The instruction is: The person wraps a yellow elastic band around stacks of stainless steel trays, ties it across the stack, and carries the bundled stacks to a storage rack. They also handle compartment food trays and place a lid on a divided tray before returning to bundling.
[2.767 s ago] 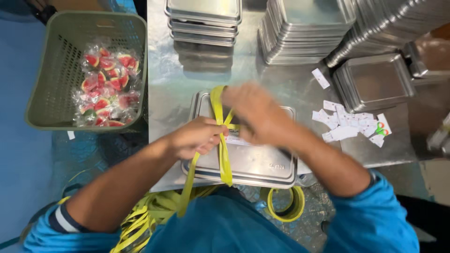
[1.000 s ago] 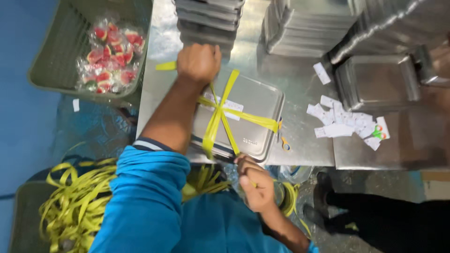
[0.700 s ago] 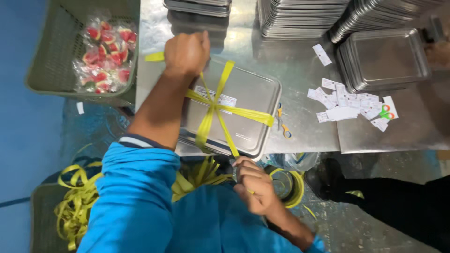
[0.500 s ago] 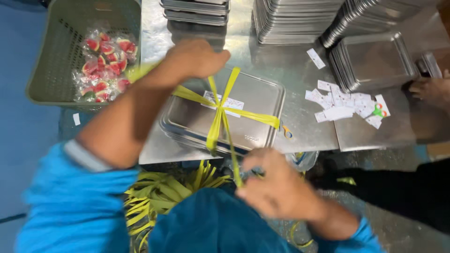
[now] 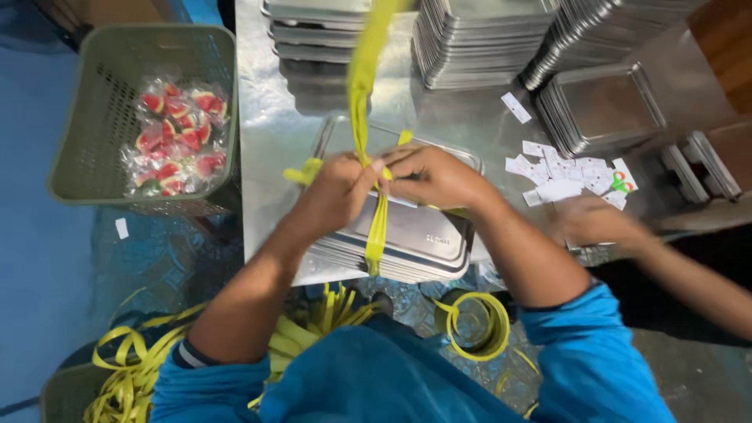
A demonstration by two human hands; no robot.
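Our left hand (image 5: 333, 188) and right hand (image 5: 427, 174) meet over the middle of the tray stack, both closed on the yellow strap (image 5: 365, 94), with the fingertips pinching it at the same point where the bands cross. From this point one length of the strap rises straight up and out of the top of the picture, and another length runs down over the front edge of the stack.

After the hands we go by size. The steel bench (image 5: 266, 157) carries everything; it is shiny and grey. On its far side stand tall piles of metal trays (image 5: 478, 39), some upright and some leaning. The stack of lidded trays (image 5: 415, 243) that we bind lies near the front edge of the bench, under our hands. Left of the bench stands a green plastic basket (image 5: 94, 157) with wrapped red sweets (image 5: 176, 133) in it. On the floor below lies a loose heap of yellow strap pieces (image 5: 133, 368). At the right, small white paper labels (image 5: 564, 176) lie scattered on the bench, and another person's hand (image 5: 587, 223) rests just beside them.
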